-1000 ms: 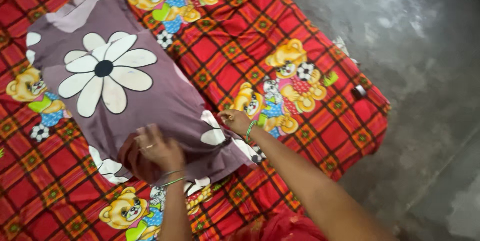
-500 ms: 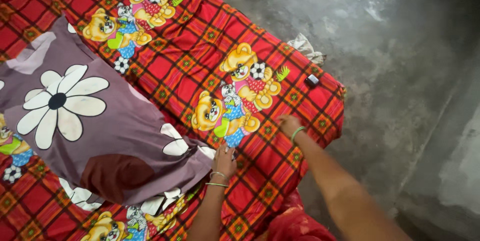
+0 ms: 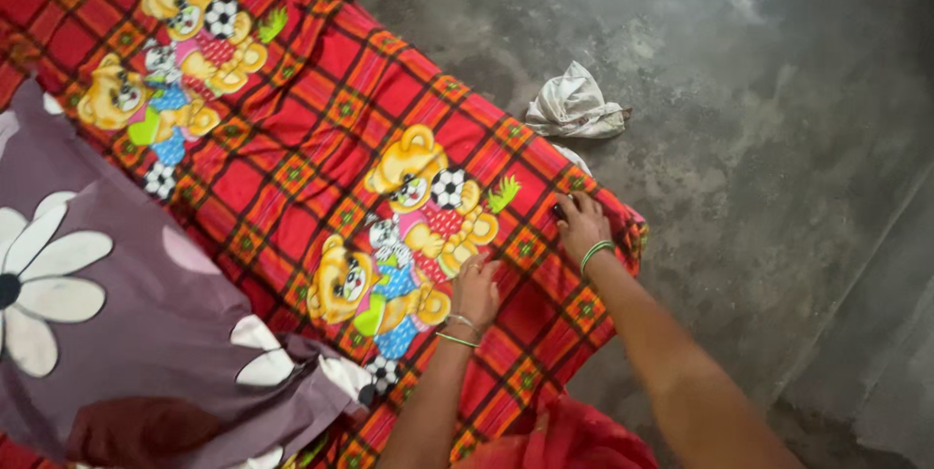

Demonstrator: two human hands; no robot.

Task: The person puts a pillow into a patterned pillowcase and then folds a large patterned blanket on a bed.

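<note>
My left hand [image 3: 477, 289] lies flat, fingers apart, on a red checked bedsheet [image 3: 321, 90] printed with teddy bears and footballs. It rests beside one bear print. My right hand [image 3: 582, 223] is at the sheet's near right corner, its fingers curled over a small dark object [image 3: 557, 207] that is mostly hidden. Whether the fingers grip that object cannot be made out. Both wrists carry green bangles. A purple pillow [image 3: 126, 333] with white daisy prints lies on the sheet at the lower left, apart from both hands.
A crumpled white cloth [image 3: 576, 107] lies on the grey concrete floor [image 3: 759, 138] just past the sheet's right edge. Red fabric of my clothing [image 3: 564, 440] shows at the bottom. The floor stretches right and far.
Both hands have left the pillow and moved right. My right hand went to the sheet's corner onto the small dark object. The view has swung right, so the pillow sits further left.
</note>
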